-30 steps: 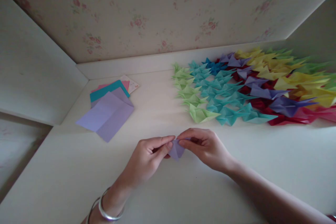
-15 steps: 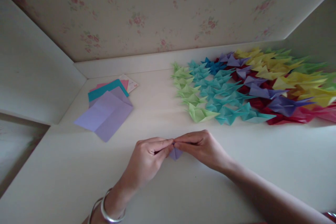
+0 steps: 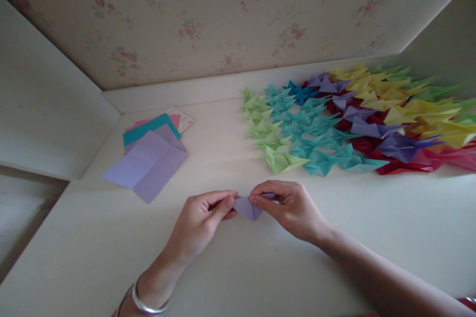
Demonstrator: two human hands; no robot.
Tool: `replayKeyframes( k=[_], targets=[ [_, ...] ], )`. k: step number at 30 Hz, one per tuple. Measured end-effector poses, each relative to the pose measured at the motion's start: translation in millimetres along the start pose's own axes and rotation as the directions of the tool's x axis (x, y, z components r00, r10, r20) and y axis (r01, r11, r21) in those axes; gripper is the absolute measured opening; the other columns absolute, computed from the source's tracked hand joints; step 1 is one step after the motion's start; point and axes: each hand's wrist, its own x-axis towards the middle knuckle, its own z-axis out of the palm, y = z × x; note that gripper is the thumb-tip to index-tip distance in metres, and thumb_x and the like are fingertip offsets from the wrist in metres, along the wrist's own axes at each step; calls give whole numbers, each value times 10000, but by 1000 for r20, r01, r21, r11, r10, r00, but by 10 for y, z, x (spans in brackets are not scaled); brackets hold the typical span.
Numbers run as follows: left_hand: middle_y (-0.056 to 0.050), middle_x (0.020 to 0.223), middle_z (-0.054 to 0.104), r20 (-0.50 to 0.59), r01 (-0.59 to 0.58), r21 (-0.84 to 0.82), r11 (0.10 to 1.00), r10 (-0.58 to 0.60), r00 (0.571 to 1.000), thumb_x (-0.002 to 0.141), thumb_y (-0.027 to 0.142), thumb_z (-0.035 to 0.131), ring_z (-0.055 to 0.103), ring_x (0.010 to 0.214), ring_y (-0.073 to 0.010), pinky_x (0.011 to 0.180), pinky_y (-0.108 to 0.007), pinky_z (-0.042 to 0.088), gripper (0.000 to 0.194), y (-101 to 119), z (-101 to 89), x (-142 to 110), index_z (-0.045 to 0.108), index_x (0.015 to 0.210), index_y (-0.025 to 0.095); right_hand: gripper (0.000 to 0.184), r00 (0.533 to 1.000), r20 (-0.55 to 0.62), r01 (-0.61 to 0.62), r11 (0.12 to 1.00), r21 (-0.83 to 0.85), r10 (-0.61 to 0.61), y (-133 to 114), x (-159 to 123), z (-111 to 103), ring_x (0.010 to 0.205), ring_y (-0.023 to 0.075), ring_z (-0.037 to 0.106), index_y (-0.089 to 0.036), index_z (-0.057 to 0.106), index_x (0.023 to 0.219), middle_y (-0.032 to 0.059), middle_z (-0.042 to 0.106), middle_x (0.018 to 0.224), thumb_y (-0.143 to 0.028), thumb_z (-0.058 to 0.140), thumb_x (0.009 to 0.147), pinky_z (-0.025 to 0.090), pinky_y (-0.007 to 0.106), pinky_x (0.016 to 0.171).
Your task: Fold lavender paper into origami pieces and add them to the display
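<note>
A small piece of folded lilac origami paper (image 3: pixel 246 208) is held between both hands, just over the white tabletop. My left hand (image 3: pixel 204 218) pinches its left end between thumb and fingers. From the other side, my right hand (image 3: pixel 288 208) grips the paper with thumb and forefinger, and a bit of lilac shows beneath those fingers. The paper's lower point hangs down between the hands. Part of the folded shape is hidden by the fingers.
Rows of folded paper cranes (image 3: pixel 320 133) in green, turquoise, blue, purple, red and yellow stand at the back right. Creased lilac sheets (image 3: pixel 156 163) lie at the left, over a teal sheet (image 3: pixel 148 131) and pink paper. A papered wall (image 3: pixel 223 20) rises behind.
My hands, whose fingertips met above the paper, have drawn apart. More of the lilac paper shows between them, and the left hand has shifted slightly left.
</note>
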Motion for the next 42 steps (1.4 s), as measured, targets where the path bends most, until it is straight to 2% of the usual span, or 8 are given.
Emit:
replayKeyframes(
  k=[6,10,16,20,24,30,37,42],
  targets=[
    [-45,928,818,-78,-145,199,969,163,984,863,333,694,773,771,-219,732,-286,637,218,25,38,-22,800,1001,201,232,992,104,-83,995,49,78,35,14,11,771,191,670,-176,794,902,43,770,862,-367,666,871,498,258,669],
    [-48,934,818,-52,-146,208,967,160,986,867,329,688,773,772,-217,720,-275,632,224,21,47,-30,796,1014,198,281,982,180,-66,998,24,61,6,18,3,772,188,657,-167,797,926,34,758,846,-389,627,903,489,249,671],
    [-63,1034,801,22,-85,179,980,82,996,912,385,629,770,844,-222,738,-274,613,353,-55,41,-24,709,1209,211,233,995,95,31,994,-107,-21,8,4,9,693,161,621,-153,785,856,21,737,776,-314,625,908,446,225,611],
    [-43,811,794,44,-157,344,926,151,988,928,393,595,751,747,-209,676,-248,590,275,-26,64,-33,777,969,191,228,993,99,77,987,-141,-63,5,-4,21,694,159,627,-164,784,821,15,738,764,-295,621,912,449,227,628],
    [-42,721,763,54,-113,249,962,103,993,938,384,574,740,694,-194,628,-228,589,290,5,59,-42,751,848,172,254,992,127,-10,998,-55,17,23,9,6,726,178,647,-165,793,875,32,754,810,-349,622,911,471,240,634],
    [-36,778,762,-30,-99,196,976,106,994,913,399,610,708,708,-181,643,-224,561,262,19,-42,-6,745,903,175,260,995,9,-100,994,49,100,35,58,-69,709,178,649,-162,788,838,38,730,754,-385,657,869,510,260,648],
    [-12,700,697,178,-123,384,915,57,982,932,412,565,613,625,-146,570,-204,458,313,37,11,7,755,875,169,210,994,104,-54,996,72,46,82,40,-14,745,178,663,-174,797,873,36,756,813,-335,664,873,515,254,670],
    [24,583,604,186,-160,455,876,83,979,959,401,525,528,521,-112,509,-198,393,341,-8,33,11,752,838,178,153,987,155,-64,985,157,39,96,31,7,814,190,685,-192,801,872,38,779,870,-305,701,844,520,265,740]
  ],
)
